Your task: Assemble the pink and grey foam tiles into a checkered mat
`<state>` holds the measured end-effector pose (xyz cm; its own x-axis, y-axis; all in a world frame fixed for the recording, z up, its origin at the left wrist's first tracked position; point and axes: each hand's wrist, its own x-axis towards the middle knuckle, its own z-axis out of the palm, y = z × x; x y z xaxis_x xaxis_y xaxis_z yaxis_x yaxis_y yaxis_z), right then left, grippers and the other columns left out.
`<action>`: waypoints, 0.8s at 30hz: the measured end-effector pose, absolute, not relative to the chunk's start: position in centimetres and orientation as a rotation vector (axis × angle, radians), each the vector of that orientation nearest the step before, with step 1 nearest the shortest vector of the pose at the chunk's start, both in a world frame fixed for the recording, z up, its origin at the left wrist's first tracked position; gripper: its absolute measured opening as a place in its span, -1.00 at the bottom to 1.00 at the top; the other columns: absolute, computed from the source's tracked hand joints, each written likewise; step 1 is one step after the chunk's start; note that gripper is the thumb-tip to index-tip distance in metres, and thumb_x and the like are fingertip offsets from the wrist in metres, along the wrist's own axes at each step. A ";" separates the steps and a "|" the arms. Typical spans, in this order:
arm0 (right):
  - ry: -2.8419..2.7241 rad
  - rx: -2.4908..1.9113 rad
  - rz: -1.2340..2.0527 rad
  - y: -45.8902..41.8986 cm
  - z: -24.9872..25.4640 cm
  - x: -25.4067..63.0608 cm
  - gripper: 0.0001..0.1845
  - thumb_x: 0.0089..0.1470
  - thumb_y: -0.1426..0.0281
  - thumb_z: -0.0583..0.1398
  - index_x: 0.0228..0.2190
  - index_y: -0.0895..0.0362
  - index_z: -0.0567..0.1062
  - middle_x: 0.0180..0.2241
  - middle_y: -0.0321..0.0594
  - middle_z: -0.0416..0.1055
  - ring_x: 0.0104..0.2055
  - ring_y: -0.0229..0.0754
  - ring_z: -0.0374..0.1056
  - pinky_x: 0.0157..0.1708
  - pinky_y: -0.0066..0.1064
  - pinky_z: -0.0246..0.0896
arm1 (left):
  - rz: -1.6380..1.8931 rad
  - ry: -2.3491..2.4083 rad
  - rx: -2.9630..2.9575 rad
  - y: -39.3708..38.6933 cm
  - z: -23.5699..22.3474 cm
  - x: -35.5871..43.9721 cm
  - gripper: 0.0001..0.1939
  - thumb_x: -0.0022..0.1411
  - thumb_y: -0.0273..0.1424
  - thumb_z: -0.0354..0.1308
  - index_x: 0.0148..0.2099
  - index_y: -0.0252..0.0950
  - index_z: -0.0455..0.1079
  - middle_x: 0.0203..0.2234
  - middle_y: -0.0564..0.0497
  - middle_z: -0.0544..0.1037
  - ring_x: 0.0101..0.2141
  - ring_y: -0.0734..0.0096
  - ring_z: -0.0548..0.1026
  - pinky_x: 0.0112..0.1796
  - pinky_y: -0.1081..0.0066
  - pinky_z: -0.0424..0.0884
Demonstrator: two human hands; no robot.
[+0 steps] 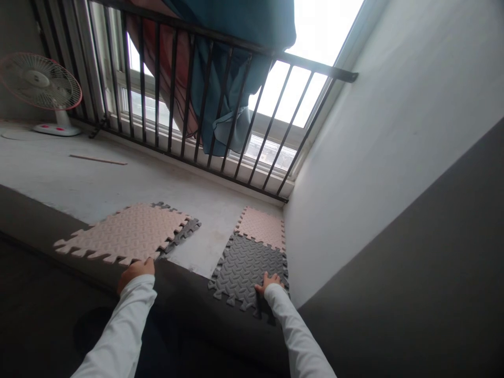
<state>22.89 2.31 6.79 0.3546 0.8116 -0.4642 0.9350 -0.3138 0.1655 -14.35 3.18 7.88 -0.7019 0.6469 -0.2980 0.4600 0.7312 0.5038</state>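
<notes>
The left hand rested at the near edge of a pink mat, fingers curled against its toothed border; whether it gripped the edge or only touched it could not be told. The right hand lay flat and unclenched on the near corner of a grey mat, fingers spread on the ridged surface, holding nothing. Both arms wore white sleeves. The pink mat lay straight ahead of the left hand, overhanging the front lip of a pale ledge, and sat on top of a second grey piece whose teeth showed at its right side. The grey mat under the right hand was locked at its far edge to a small pink tile, and the pair lay just beside the white wall. The two sets of mats were well apart, bare ledge between them. Farther back, a thin stick lay on the ledge, a fan stood at the far left, and black bars ran across the window with teal cloth and reddish cloth hanging over them.
</notes>
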 end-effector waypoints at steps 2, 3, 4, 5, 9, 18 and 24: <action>1.522 2.218 -0.411 2.3 6.9 22.8 -0.08 -0.15 -0.09 0.01 0.12 0.17 -0.04 0.15 0.22 -0.17 0.18 0.14 -0.21 0.00 0.00 -0.17 | 0.576 2.491 0.788 3.1 7.8 -14.9 -0.42 -0.02 -0.13 -0.12 -0.14 -0.48 0.38 -0.20 -0.40 0.42 -0.19 -0.14 0.39 -0.31 0.11 0.36; 1.518 2.217 -0.410 2.3 6.9 22.8 -0.09 -0.14 -0.09 0.01 0.13 0.17 -0.04 0.15 0.21 -0.17 0.17 0.14 -0.20 0.00 0.00 -0.16 | 0.579 2.495 0.771 3.1 7.8 -15.0 -0.42 -0.02 -0.13 -0.12 -0.13 -0.49 0.38 -0.19 -0.40 0.42 -0.18 -0.14 0.38 -0.31 0.11 0.36; 1.514 2.216 -0.406 2.3 6.9 22.8 -0.10 -0.14 -0.09 0.01 0.13 0.16 -0.04 0.15 0.21 -0.17 0.17 0.14 -0.20 0.00 0.00 -0.16 | 0.575 2.494 0.771 3.1 7.7 -15.1 -0.41 -0.02 -0.12 -0.12 -0.12 -0.49 0.37 -0.18 -0.40 0.42 -0.17 -0.14 0.38 -0.30 0.12 0.36; 1.511 2.215 -0.403 2.3 6.8 22.8 -0.10 -0.14 -0.08 0.01 0.13 0.16 -0.05 0.15 0.21 -0.17 0.17 0.14 -0.20 0.00 0.00 -0.16 | 0.561 2.485 0.785 3.2 7.7 -15.1 -0.40 -0.02 -0.12 -0.12 -0.11 -0.49 0.36 -0.17 -0.39 0.42 -0.16 -0.14 0.37 -0.29 0.12 0.36; 1.507 2.216 -0.398 2.4 6.6 22.8 -0.11 -0.13 -0.08 0.01 0.13 0.16 -0.05 0.15 0.21 -0.17 0.18 0.14 -0.21 0.00 -0.01 -0.17 | 0.449 2.421 0.892 3.7 7.1 -14.6 -0.41 -0.01 -0.14 -0.12 -0.08 -0.51 0.33 -0.14 -0.39 0.40 -0.13 -0.10 0.36 -0.25 0.13 0.35; 1.497 2.199 -0.391 2.3 7.0 22.6 -0.14 -0.10 -0.04 0.00 0.13 0.16 -0.06 0.16 0.20 -0.18 0.18 0.13 -0.21 0.01 -0.02 -0.16 | 0.285 2.318 1.026 5.0 4.3 -14.4 -0.50 0.02 -0.28 -0.10 -0.06 -0.50 0.32 -0.06 -0.36 0.34 -0.09 -0.05 0.33 -0.19 0.16 0.32; 1.498 2.186 -0.387 2.3 7.0 22.7 -0.15 -0.08 -0.03 -0.02 0.13 0.16 -0.07 0.16 0.20 -0.18 0.18 0.12 -0.20 0.01 0.00 -0.18 | 0.262 2.324 1.062 5.3 3.9 -14.2 -0.56 0.04 -0.33 -0.13 -0.10 -0.44 0.35 -0.05 -0.33 0.34 -0.06 -0.02 0.31 -0.18 0.16 0.30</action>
<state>22.66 2.29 7.03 0.3678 0.8002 -0.4736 0.9295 -0.3019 0.2118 -14.15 5.28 3.92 -0.5255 0.7437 -0.4132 0.6330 0.6663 0.3942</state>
